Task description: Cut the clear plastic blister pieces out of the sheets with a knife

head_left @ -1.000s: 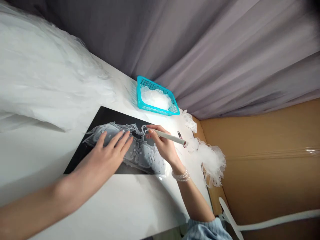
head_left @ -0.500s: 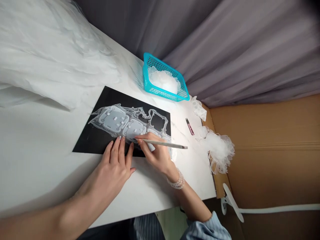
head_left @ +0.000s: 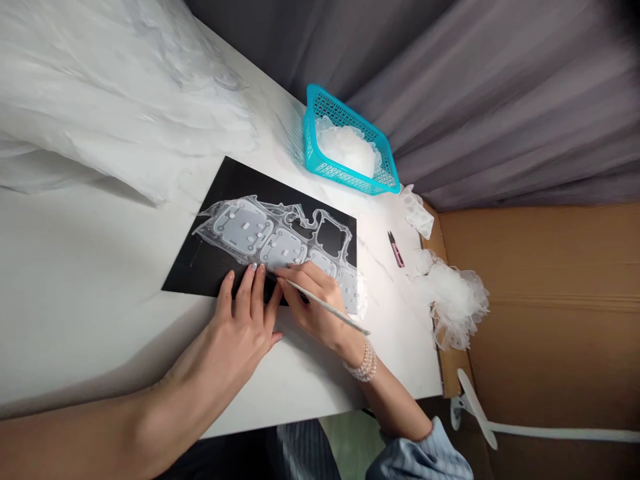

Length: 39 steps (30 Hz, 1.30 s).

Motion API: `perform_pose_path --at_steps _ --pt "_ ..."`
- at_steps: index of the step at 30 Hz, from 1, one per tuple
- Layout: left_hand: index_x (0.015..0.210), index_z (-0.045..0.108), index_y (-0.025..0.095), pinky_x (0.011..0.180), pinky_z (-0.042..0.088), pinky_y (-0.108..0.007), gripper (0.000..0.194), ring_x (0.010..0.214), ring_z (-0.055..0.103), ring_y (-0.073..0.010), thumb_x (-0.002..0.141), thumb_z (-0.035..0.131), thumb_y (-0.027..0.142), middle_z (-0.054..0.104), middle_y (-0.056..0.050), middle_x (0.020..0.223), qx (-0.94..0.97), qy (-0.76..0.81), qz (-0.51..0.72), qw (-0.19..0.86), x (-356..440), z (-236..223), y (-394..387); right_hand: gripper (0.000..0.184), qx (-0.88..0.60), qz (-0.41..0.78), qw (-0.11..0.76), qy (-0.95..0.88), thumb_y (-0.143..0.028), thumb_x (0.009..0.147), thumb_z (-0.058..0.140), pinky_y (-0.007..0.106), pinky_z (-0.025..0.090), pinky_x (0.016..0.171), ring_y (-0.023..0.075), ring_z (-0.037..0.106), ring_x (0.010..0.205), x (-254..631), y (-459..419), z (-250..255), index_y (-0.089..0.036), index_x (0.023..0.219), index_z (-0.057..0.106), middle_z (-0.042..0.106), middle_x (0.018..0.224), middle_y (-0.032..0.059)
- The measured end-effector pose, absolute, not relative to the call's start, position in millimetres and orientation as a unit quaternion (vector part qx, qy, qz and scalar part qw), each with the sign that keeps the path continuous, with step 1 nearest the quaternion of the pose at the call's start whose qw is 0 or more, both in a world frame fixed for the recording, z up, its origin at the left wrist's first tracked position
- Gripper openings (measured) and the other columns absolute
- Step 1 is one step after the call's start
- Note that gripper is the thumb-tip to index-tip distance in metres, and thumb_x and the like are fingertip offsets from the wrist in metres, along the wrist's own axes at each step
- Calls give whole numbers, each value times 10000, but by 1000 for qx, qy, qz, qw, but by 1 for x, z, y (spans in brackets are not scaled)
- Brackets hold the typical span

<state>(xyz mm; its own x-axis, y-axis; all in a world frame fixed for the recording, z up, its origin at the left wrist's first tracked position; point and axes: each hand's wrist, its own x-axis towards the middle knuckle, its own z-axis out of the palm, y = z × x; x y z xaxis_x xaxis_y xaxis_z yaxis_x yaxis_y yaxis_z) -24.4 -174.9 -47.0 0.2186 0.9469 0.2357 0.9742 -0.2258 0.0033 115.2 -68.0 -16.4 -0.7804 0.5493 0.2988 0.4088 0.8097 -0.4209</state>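
Observation:
A sheer piece (head_left: 213, 235) with several pale grey rounded panels lies on a black board (head_left: 190, 273). Thin strips and an opening run along its far edge. My left hand (head_left: 245, 320) rests with fingers spread, fingertips on the board at the piece's near edge. Just to the right, my right hand (head_left: 317, 300) pinches a slim, pale, pen-like tool (head_left: 345, 316). Its rear end slants back over the wrist. The working tip is hidden by my fingers, near the piece's lower edge, so I cannot tell whether it touches.
A turquoise basket (head_left: 345, 179) holding white sheer pieces stands behind the board. Thread snips (head_left: 396, 250) lie to the right, near a crumpled white scrap (head_left: 419, 217) and a sheer heap (head_left: 460, 300) at the table edge. White fabric (head_left: 100, 87) covers the far left.
The view has shifted, so the table things sit further right and slightly higher. The tool's rear end has swung down toward my right wrist. My left hand stays spread on the board.

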Motion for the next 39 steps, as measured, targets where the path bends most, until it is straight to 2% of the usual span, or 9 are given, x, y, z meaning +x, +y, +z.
perform_pose_path --at_steps 7,12,15,18,23,27,32,35,39 --pt "1345 623 14 1101 393 -651 811 1353 500 -520 706 839 463 472 -405 1448 -776 -617 -117 56 -23 -52 -177 189 -193 72 139 -969 -118 1010 495 325 611 876 188 654 870 126 -71 -9 -79 1127 639 684 877 89" --pt "1289 652 -30 1117 370 -661 750 1372 476 -524 740 806 457 484 -411 1437 -782 -610 -115 55 -25 -53 -177 249 -119 -8 141 -983 -106 1015 465 383 586 995 241 664 1101 123 -66 -12 -45 1175 645 726 1062 163" --pt "1276 667 -9 1114 377 -654 689 1361 498 -506 771 772 448 523 -391 1418 -784 -608 -103 69 -27 -50 -177 269 -113 -24 147 -982 -106 1000 498 451 540 1080 300 599 1295 122 -64 -19 -36 1217 642 682 1261 234" --pt "1296 648 -23 1103 395 -645 661 1355 507 -502 820 717 430 543 -387 1402 -793 -598 -84 80 -28 -47 -177 302 -118 -8 140 -983 -97 991 511 486 516 1114 328 548 1373 123 -64 -23 -34 1263 625 666 1300 265" --pt "1336 621 -16 1115 377 -650 703 1369 490 -504 826 711 459 536 -380 1415 -792 -601 -82 70 -27 -47 -178 307 -134 24 147 -980 -120 1016 460 479 524 1114 306 556 1371 123 -65 -22 -67 1275 617 689 1283 238" --pt "1393 561 -25 1114 375 -650 808 1369 479 -523 798 743 490 518 -403 1415 -792 -601 -80 66 -26 -46 -179 317 -165 117 171 -964 -129 1030 426 458 521 1126 271 578 1353 122 -62 -19 -82 1300 586 701 1269 213" --pt "1454 481 -28 1098 395 -641 865 1344 504 -529 804 743 479 499 -420 1421 -791 -604 -74 64 -26 -43 -178 321 -216 241 244 -914 -104 1021 443 376 587 1054 185 649 1267 120 -57 -17 -224 1292 568 734 1226 90" --pt "1449 492 -21 1119 374 -633 882 1351 499 -524 782 764 488 488 -416 1434 -786 -610 -75 65 -25 -44 -179 329 -229 256 250 -906 -62 1001 453 345 608 1016 170 688 1201 119 -55 -14 -218 1258 585 737 1220 85" --pt "1462 485 -3 1134 364 -622 901 1363 491 -514 778 758 515 507 -391 1436 -785 -613 -63 68 -24 -46 -179 368 -224 246 234 -913 -61 1003 436 390 593 1047 184 668 1236 121 -55 -15 -219 1309 565 729 1228 91"
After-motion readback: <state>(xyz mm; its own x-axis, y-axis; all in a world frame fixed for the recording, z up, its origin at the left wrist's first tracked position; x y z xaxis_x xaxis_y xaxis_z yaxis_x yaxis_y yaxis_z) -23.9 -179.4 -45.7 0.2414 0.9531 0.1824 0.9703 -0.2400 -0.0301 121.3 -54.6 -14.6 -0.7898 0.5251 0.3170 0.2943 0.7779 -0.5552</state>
